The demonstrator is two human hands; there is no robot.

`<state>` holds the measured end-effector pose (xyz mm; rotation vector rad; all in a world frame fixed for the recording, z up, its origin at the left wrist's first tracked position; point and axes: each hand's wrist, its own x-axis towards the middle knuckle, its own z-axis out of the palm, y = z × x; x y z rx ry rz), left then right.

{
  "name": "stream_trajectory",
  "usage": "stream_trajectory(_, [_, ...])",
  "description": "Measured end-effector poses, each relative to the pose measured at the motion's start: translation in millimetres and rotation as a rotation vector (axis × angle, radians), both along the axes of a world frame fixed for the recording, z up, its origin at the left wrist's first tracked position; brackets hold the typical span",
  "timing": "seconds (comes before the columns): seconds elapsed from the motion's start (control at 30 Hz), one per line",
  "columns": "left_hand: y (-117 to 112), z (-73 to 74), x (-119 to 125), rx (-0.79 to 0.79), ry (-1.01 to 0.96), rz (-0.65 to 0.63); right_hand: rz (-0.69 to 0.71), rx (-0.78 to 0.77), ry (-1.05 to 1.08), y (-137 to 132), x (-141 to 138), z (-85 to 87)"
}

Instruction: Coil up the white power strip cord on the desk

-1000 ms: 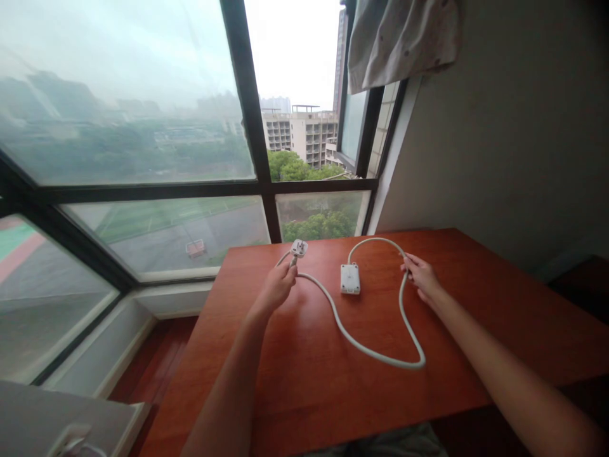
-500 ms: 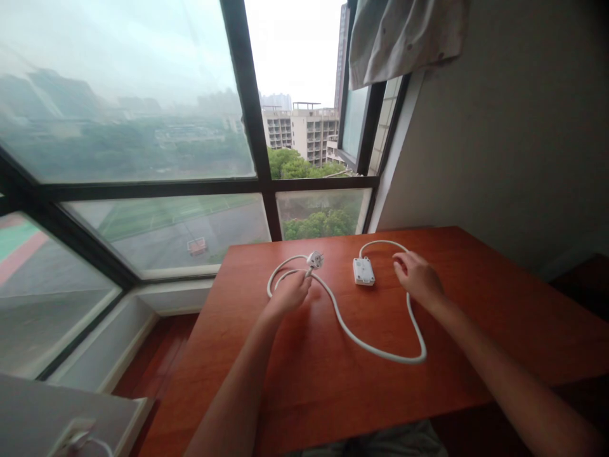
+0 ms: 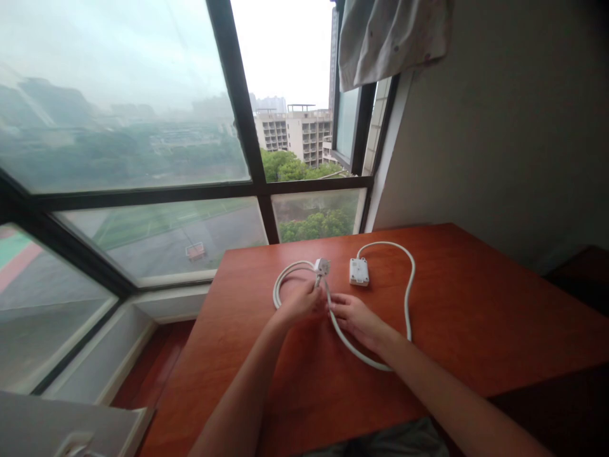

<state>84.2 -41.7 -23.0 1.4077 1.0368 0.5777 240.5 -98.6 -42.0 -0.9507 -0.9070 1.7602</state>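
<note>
My left hand (image 3: 301,303) is closed around a white power cord (image 3: 412,273) just below its plug (image 3: 322,266), which points up and away from me. Part of the cord makes a coil to the left of this hand. Close on the right, my right hand (image 3: 356,316) has its thumb and fingers at the cord where it runs down from the plug. The cord bends along the table and loops back to a small white power strip (image 3: 358,271), which lies behind my right hand, apart from it. My right forearm hides part of the cord.
The reddish-brown wooden table (image 3: 466,304) reaches the window frame (image 3: 200,193) at its far edge. A grey wall (image 3: 490,139) borders it on the right, and a curtain (image 3: 394,41) hangs above. At lower left is a wall socket (image 3: 78,444).
My right hand has moved left from the cord's right-hand loop to the stretch beside my left hand. The plug, in my left hand, has shifted slightly right and towards me.
</note>
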Motion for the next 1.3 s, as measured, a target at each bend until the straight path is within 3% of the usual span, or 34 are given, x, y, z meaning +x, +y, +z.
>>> stream_trajectory(0.33, [-9.4, 20.7, 17.8, 0.128, -0.338, 0.182, -0.408, 0.385, -0.126, 6.7, -22.5, 9.6])
stream_trajectory(0.47, [-14.5, 31.8, 20.5, 0.234, -0.325, 0.241, -0.522, 0.501, -0.326, 4.0, -30.2, 21.3])
stream_trajectory(0.63, [-17.6, 31.1, 23.1, 0.292, -0.396, 0.367, -0.559, 0.668, -0.622, 3.5, -37.4, 33.5])
stream_trajectory(0.73, [-16.7, 31.1, 22.4, 0.241, -0.456, 0.427, -0.484, 0.671, -0.669, 3.5, -37.8, 35.1])
stream_trajectory(0.8, [-14.4, 35.3, 18.1, 0.215, -0.509, 0.463, -0.349, 0.637, -0.660, 0.9, -34.9, 34.2])
stream_trajectory(0.93, [-7.9, 51.3, 1.7, 0.193, -0.633, 0.530, 0.127, 0.579, -0.642, -11.8, -24.1, 31.4])
stream_trajectory(1.0, [-5.6, 60.1, -5.6, 0.184, -0.685, 0.518, 0.390, 0.479, -0.503, -17.2, -20.3, 30.5])
stream_trajectory(1.07, [-5.0, 69.1, -8.9, 0.171, -0.735, 0.473, 0.558, 0.366, -0.366, -16.8, -19.5, 29.8])
stream_trajectory(1.17, [-8.5, 85.6, -6.4, 0.162, -0.781, 0.365, 0.590, 0.367, -0.357, -2.6, -22.5, 29.4])
stream_trajectory(1.3, [-18.5, 116.4, -1.3, 0.275, -0.817, 0.264, 0.365, 0.540, -0.639, 27.4, -25.8, 38.7])
